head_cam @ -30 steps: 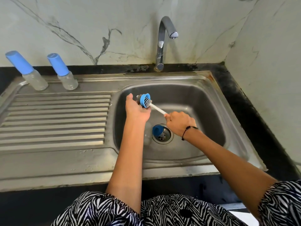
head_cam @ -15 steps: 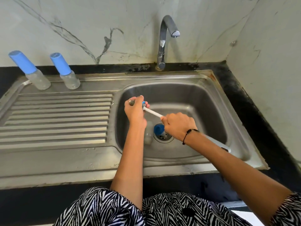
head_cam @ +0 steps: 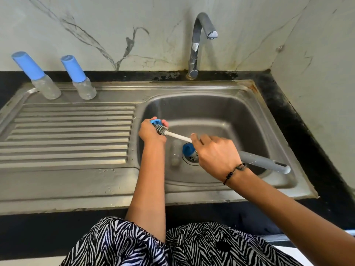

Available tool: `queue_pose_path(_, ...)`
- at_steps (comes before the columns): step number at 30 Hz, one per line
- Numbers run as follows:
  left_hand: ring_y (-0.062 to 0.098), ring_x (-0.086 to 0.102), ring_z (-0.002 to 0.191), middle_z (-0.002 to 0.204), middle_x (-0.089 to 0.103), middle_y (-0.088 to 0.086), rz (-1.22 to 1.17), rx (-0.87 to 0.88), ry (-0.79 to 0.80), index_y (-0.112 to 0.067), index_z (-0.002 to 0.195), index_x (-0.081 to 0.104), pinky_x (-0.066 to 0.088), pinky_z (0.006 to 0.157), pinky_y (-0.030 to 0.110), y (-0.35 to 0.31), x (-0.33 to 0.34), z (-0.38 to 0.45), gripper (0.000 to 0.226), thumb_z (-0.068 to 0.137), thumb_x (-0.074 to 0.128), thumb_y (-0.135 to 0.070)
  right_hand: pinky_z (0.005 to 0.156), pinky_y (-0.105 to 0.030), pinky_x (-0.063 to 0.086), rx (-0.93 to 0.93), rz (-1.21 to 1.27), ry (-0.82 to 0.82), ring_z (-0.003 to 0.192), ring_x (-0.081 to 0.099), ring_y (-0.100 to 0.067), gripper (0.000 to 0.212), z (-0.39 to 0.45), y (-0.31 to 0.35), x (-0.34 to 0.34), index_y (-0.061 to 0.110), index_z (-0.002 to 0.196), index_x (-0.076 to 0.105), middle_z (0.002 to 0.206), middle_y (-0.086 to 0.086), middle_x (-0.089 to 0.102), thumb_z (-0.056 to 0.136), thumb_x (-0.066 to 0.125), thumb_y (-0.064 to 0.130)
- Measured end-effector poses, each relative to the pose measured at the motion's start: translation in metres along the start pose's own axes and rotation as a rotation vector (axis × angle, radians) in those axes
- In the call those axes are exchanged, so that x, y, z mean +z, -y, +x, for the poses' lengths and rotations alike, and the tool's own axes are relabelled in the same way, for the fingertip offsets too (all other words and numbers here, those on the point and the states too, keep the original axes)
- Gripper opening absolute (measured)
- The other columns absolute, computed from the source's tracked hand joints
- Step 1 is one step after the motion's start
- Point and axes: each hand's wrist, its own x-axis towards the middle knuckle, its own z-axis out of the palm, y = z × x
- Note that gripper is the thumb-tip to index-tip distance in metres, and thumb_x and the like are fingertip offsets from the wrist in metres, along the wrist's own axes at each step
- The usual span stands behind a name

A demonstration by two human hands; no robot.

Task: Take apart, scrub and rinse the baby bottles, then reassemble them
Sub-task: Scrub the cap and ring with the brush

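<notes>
1. Gripping blue bottle collar (head_cam: 156,121) in left hand (head_cam: 151,132) above sink basin (head_cam: 221,112).
2. Clamping right hand (head_cam: 216,154) fingers around bottle brush (head_cam: 177,135), scrubbing collar.
3. Awaiting rinsing, reassembly: clear bottle body (head_cam: 175,152), blue cap (head_cam: 188,148) lying in basin.
4. Standing capped on drainboard (head_cam: 67,131): two bottles (head_cam: 48,89).

The two bottles at the back of the draining board, the left bottle (head_cam: 39,77) and the right bottle (head_cam: 79,78), have clear bodies under light blue caps. The small ring (head_cam: 154,121) in the left hand (head_cam: 151,132) is the same blue, and so is the cap (head_cam: 188,148) lying by the drain. The brush (head_cam: 192,140) has dark bristles flecked with white, a white stem and a grey handle with a paler tip. The sink (head_cam: 230,112) and the tap (head_cam: 199,41) are dull silver steel, with rust-brown marks at the far right corner. The wall (head_cam: 96,25) is pale with grey marble veins, the counter (head_cam: 307,131) black. The garment (head_cam: 172,246) is black-and-white zebra striped, and a black beaded bracelet (head_cam: 233,171) circles the right wrist.
</notes>
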Motion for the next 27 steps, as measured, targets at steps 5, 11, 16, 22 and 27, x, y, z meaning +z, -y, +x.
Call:
queue_pose_path(5,0.018,0.048,0.045,0.061,0.048,0.006,-0.199,-0.193,0.111,-0.006,0.072,0.046,0.044,0.038,0.018,-0.003,-0.007,0.002,0.029,0.094,0.029,-0.013,0.035,-0.021,0.030,-0.033,-0.012,-0.041,0.040,0.050,-0.022,0.042,0.003,-0.007,0.000,0.007,0.088,0.072,0.055,-0.002,0.056,0.069,0.035,0.010)
queue_pose_path(11,0.021,0.043,0.057,0.067,0.043,0.009,-0.183,-0.103,0.164,-0.004,0.069,0.047,0.049,0.044,0.022,-0.005,0.012,-0.005,0.032,0.097,0.039,-0.018,0.046,-0.029,0.033,0.129,-0.044,0.128,0.063,0.065,-0.031,0.035,0.018,-0.003,-0.009,0.005,0.108,0.059,0.083,-0.008,0.065,0.082,0.035,0.005)
queue_pose_path(16,0.015,0.047,0.055,0.067,0.047,0.004,0.073,0.196,0.110,-0.009,0.071,0.049,0.049,0.052,0.023,0.006,0.011,-0.003,0.025,0.095,0.050,-0.010,0.062,-0.034,0.036,0.151,0.141,0.275,0.092,0.062,-0.033,0.024,0.025,0.019,-0.026,0.006,0.111,0.052,0.103,-0.011,0.064,0.094,0.035,0.007)
queue_pose_path(22,0.014,0.053,0.050,0.064,0.052,0.005,-0.070,0.156,0.289,-0.007,0.072,0.052,0.050,0.052,0.024,0.001,0.007,-0.003,0.026,0.097,0.044,-0.010,0.069,-0.032,0.035,0.196,0.396,0.374,0.098,0.056,-0.040,0.018,0.042,-0.018,-0.049,0.013,0.093,0.059,0.101,-0.016,0.058,0.092,0.044,0.023)
queue_pose_path(27,0.017,0.054,0.053,0.063,0.056,0.010,-0.269,0.067,0.394,-0.004,0.063,0.057,0.051,0.051,0.024,-0.008,0.018,-0.014,0.038,0.097,0.043,-0.014,0.063,-0.033,0.039,0.292,0.411,0.298,0.087,0.058,-0.039,0.020,0.043,-0.014,-0.026,0.014,0.097,0.061,0.093,-0.015,0.061,0.094,0.043,0.022)
